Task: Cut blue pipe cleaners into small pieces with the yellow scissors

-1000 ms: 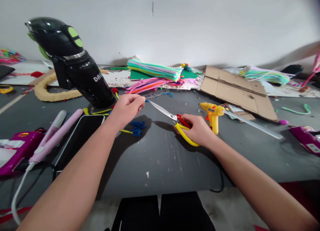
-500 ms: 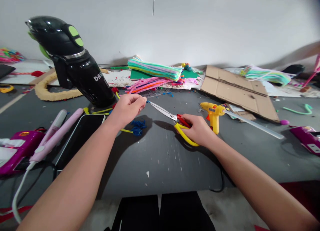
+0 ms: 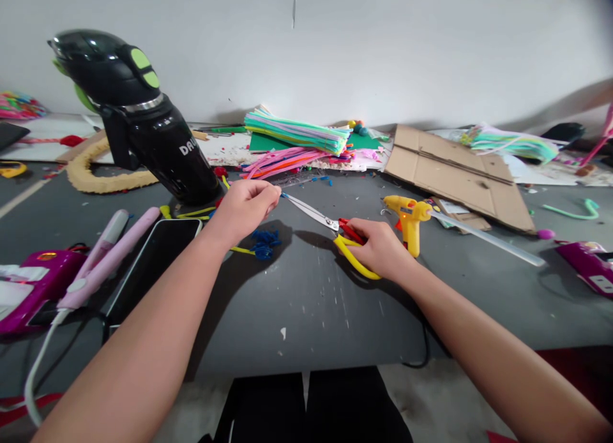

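Note:
My right hand grips a pair of scissors by its red and yellow handles. The blades point up and left, nearly closed, with their tips at the fingertips of my left hand. Those fingers are pinched on a small blue piece, most of it hidden; it looks like pipe cleaner. Beneath my left hand lies a heap of blue fuzzy bits with a yellow stem. Just right of my right hand a yellow glue gun stands with a clear glue stick in its back.
A black bottle rises at the left. Near my left forearm lie a phone, a pink hair straightener and a purple power strip. Pipe cleaner bundles and cardboard line the back.

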A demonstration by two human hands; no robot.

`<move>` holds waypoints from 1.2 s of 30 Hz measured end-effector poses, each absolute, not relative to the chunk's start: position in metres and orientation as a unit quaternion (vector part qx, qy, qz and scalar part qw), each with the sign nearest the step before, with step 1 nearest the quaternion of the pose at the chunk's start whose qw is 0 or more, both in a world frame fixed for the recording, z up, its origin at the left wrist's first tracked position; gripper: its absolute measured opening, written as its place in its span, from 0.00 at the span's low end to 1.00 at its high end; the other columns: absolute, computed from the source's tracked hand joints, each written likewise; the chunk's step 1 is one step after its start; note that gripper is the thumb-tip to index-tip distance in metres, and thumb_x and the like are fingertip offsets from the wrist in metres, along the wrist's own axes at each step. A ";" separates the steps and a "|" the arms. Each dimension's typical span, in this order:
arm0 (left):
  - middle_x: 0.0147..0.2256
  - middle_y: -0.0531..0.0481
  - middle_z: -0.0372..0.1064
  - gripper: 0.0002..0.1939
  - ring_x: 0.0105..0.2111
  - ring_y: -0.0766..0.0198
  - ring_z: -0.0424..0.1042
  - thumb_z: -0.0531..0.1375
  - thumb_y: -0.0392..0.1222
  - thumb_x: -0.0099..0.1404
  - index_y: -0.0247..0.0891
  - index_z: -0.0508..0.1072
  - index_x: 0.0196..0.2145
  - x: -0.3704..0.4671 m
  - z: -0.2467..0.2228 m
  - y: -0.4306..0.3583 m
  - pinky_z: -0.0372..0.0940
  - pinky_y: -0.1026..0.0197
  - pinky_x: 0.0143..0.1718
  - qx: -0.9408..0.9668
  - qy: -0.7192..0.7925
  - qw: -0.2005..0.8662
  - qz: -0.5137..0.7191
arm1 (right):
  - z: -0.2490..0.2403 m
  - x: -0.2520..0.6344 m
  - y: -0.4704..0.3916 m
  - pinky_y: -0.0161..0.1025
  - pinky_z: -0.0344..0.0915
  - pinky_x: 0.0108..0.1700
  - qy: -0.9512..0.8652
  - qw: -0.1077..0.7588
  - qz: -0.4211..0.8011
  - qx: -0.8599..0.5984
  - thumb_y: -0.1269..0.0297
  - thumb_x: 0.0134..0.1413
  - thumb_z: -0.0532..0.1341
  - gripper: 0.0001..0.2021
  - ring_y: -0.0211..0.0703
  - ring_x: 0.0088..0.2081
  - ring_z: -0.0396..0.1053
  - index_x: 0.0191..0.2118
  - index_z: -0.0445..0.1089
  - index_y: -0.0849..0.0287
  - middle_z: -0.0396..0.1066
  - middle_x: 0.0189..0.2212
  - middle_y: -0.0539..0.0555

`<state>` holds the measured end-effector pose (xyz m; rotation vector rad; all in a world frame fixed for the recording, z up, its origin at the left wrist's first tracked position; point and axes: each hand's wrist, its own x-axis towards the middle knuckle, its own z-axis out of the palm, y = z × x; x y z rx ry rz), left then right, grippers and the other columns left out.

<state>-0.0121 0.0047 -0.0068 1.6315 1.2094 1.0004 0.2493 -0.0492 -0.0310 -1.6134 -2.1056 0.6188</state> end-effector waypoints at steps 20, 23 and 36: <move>0.16 0.56 0.51 0.19 0.18 0.72 0.51 0.55 0.44 0.65 0.37 0.59 0.18 -0.012 -0.007 0.006 0.46 0.63 0.21 0.647 0.487 0.424 0.405 | -0.039 0.252 -0.049 0.36 0.48 0.28 -0.738 0.235 0.239 -0.585 0.56 0.50 0.63 0.15 0.36 0.26 0.53 0.25 0.57 0.56 0.61 0.21 0.46; 0.16 0.56 0.51 0.19 0.18 0.72 0.51 0.56 0.44 0.65 0.37 0.59 0.18 -0.012 -0.007 0.006 0.46 0.63 0.21 0.644 0.485 0.432 0.405 | -0.038 0.253 -0.048 0.36 0.48 0.28 -0.745 0.235 0.237 -0.578 0.57 0.50 0.63 0.16 0.35 0.25 0.52 0.24 0.55 0.56 0.59 0.21 0.46; 0.17 0.55 0.50 0.19 0.17 0.73 0.52 0.56 0.41 0.65 0.37 0.58 0.17 -0.010 -0.006 0.005 0.46 0.64 0.21 0.610 0.447 0.510 0.409 | -0.035 0.253 -0.047 0.35 0.46 0.28 -0.767 0.221 0.218 -0.561 0.63 0.48 0.63 0.15 0.34 0.25 0.48 0.23 0.53 0.57 0.54 0.19 0.44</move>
